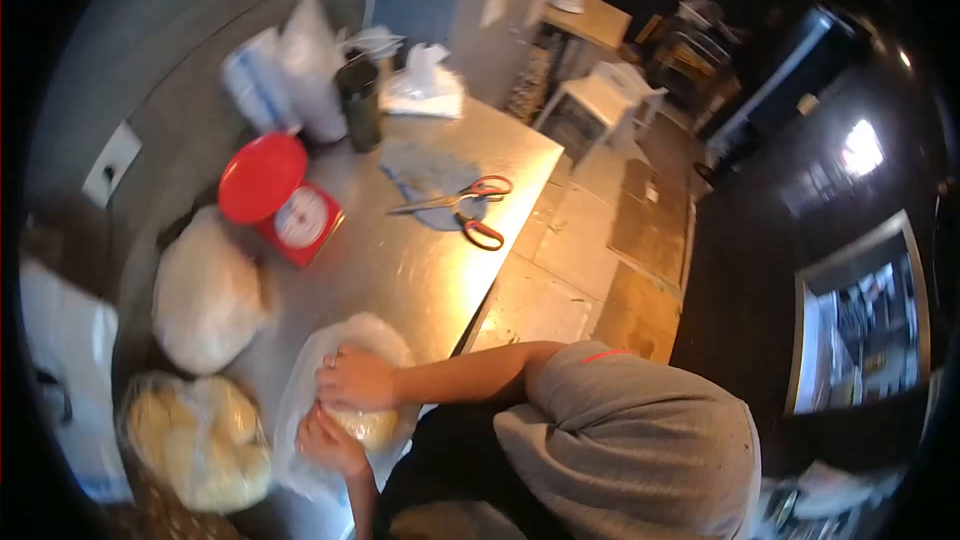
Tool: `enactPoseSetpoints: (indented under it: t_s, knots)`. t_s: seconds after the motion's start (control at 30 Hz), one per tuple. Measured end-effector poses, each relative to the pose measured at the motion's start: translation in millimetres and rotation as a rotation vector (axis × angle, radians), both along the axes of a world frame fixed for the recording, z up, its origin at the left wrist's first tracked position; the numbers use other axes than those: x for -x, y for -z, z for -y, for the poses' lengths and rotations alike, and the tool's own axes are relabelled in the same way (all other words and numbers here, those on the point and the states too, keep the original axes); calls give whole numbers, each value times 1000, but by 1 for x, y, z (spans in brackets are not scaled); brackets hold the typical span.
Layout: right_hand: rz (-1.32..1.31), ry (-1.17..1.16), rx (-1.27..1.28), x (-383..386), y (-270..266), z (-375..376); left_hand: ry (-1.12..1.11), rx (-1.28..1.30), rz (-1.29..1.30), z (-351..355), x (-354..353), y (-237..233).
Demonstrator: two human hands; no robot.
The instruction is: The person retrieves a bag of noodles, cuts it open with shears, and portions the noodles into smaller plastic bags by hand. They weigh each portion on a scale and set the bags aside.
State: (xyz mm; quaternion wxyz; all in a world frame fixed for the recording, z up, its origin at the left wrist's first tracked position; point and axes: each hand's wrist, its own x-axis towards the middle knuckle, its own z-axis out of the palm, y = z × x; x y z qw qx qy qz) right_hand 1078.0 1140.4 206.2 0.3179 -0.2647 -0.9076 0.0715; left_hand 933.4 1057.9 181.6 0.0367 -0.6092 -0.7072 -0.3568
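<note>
My right hand [357, 379], with a ring on one finger, has its fingers curled onto a clear plastic bag [372, 332] on the metal table. Just below it in the view, my left hand [331, 441] grips the same plastic, its fingertips close to the right hand's. A pale yellow lump [370, 428] shows through the film beside both hands; I cannot make out its kind. Beyond the left hand sits another clear bag [200, 440] holding several pale yellow pieces. A large whitish bag [208, 290] stands above that one in the view.
A red dial scale [302, 222] stands by the wall. Red-handled scissors [465, 203] lie on a blue-grey cloth [420, 168] near the edge of the metal table [375, 260]. A dark bottle [358, 100] and tissues [425, 85] are at the far end. A white stool [595, 105] stands on the floor.
</note>
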Motion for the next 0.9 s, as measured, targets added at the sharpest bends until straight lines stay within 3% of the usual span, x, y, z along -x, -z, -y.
enactPoseSetpoints:
  t_s: [0.33, 0.5, 0.63, 0.7, 0.83, 0.9]
  knots:
    - [-120, 174, 216, 8, 19, -5, 76, 52, 29, -8, 7, 7]
    - [-154, 207, 343, 4, 3, 1, 191, -7, 16, 1, 15, -7]
    - [-111, 313, 214, -20, -9, 19, 176, -35, -111, 26, 39, -3]
    - [-116, 338, 203, -26, 1, 22, 182, 42, -32, 35, 49, 4]
    - [-25, 209, 180, -17, -10, 7, 173, 98, 87, 33, 71, 12]
    - [-110, 129, 260, -14, -30, 7, 127, 29, 142, 27, 70, 2]
